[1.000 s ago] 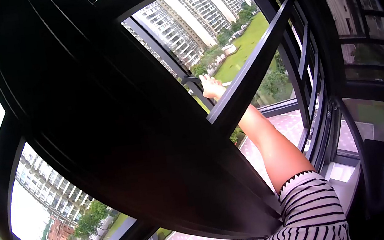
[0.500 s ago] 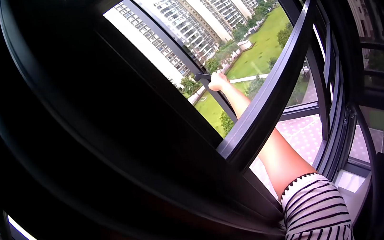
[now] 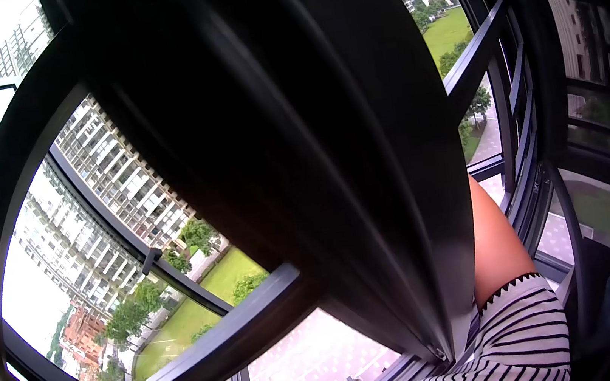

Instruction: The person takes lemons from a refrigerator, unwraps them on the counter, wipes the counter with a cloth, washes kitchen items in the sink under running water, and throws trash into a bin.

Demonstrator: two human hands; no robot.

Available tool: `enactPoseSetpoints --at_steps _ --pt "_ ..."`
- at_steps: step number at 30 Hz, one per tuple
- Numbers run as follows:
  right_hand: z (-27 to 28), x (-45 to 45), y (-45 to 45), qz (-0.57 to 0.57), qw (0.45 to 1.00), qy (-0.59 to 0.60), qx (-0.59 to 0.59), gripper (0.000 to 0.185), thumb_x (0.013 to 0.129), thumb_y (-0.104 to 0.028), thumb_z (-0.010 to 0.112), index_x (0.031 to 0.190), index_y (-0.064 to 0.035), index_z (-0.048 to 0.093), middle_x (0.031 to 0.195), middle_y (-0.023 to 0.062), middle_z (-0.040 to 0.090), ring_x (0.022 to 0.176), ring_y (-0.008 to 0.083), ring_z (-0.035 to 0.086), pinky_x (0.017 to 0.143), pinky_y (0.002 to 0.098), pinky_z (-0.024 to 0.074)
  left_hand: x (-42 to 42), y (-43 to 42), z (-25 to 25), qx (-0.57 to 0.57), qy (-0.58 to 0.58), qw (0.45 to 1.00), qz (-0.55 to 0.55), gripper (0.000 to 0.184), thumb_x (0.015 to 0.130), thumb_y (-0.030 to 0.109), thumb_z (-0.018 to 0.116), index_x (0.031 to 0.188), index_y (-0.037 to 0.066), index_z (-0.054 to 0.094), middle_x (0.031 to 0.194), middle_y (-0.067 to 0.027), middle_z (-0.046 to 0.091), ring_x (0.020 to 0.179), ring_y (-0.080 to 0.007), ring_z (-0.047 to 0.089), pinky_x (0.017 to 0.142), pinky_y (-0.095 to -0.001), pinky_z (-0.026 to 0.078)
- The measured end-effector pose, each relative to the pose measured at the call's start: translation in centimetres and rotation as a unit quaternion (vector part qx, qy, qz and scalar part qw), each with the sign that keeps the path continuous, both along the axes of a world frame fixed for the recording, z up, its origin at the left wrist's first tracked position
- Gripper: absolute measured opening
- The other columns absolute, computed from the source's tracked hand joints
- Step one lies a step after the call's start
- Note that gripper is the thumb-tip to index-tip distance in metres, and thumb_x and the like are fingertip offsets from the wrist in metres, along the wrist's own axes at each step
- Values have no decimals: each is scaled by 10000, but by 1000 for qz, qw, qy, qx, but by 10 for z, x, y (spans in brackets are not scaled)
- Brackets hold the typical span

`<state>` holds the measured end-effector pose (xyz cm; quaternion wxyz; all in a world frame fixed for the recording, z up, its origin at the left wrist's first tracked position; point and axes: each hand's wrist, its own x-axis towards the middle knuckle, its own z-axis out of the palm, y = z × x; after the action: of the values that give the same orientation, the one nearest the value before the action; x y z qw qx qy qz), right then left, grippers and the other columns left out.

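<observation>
My right arm (image 3: 498, 243), in a striped sleeve (image 3: 523, 323), reaches up from the lower right. It passes behind a wide dark window post (image 3: 300, 153), which hides the hand and whatever it touches. Left of the post, a small dark window handle (image 3: 151, 260) sticks out from a slim frame bar (image 3: 106, 215), with no hand on it. My left hand is not in view.
A curved dark crossbar (image 3: 211, 354) spans the lower left, and another crossbar (image 3: 481, 47) the upper right. More window frames and dark glass (image 3: 586, 64) stand at the right. Outside are towers, a lawn (image 3: 164, 345) and pink paving (image 3: 310, 357).
The view has shifted, so the dark post now stands across the middle. My right hand, earlier on a window handle, has gone out of sight behind it.
</observation>
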<state>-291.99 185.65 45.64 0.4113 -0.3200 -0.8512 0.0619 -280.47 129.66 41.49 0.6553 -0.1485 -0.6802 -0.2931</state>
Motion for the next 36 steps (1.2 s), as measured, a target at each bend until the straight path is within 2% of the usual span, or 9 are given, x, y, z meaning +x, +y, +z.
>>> enactPoseSetpoints --at_steps 3,5,7,8,15,20,25,35,36 --pt "-13 52 -34 1 999 7 45 274 727 -179 621 939 -6 597 872 173 621 846 328 611 710 370 499 -6 -11 -15 -24 12 1000 8 553 750 539 616 671 15 454 587 -77 380 498 -222 368 446 -343 305" --pt "-20 89 -61 1 997 14 77 252 728 -181 619 913 -10 603 849 172 620 822 326 613 697 368 498 -9 -15 -18 -91 48 994 37 415 784 457 595 722 53 525 609 -46 449 525 -185 422 488 -330 311" --pt "-22 121 -86 -5 994 14 106 231 730 -183 618 887 -14 610 826 170 619 799 323 615 683 367 497 -11 -23 -32 -82 -38 995 -37 377 781 353 612 884 11 493 773 -72 449 706 -214 418 586 -304 359" --pt "-25 137 -99 -7 993 14 119 221 730 -184 618 874 -16 613 814 169 618 788 321 616 676 367 497 -17 -36 -32 -170 -59 982 -56 374 791 379 574 872 27 476 744 -66 443 725 -216 392 623 -334 334" --pt "-11 202 -138 4 986 38 164 170 734 -192 614 782 -30 635 734 164 614 706 312 624 628 362 494 -13 -25 1 -233 -49 960 -148 323 760 302 594 926 57 463 647 -3 487 605 -179 468 704 -343 277" --pt "-17 238 -140 9 977 58 206 186 738 -220 616 739 -36 638 690 152 609 668 312 622 608 363 490 -19 -28 -5 -266 -2 957 -114 463 774 444 617 913 15 512 665 -47 546 545 -148 488 653 -341 256" --pt "-35 245 -118 -10 976 91 197 232 761 -206 607 893 -18 570 858 170 562 821 321 562 717 372 445 -21 -34 2 -257 17 959 -116 426 760 433 618 850 30 516 614 -21 527 472 -124 447 642 -334 249" --pt "-80 271 -8 30 990 56 127 465 808 -179 591 1200 16 435 1193 208 467 1125 339 441 937 392 357 -23 -32 -6 -224 15 968 -111 358 736 429 639 820 99 529 625 20 552 534 -96 478 657 -313 230" --pt "-80 278 -2 45 989 39 135 492 812 -176 589 1231 19 421 1226 212 457 1155 341 429 959 394 348 -22 -33 0 -239 28 964 -109 416 750 443 631 858 63 501 557 21 519 455 -97 444 646 -314 247"
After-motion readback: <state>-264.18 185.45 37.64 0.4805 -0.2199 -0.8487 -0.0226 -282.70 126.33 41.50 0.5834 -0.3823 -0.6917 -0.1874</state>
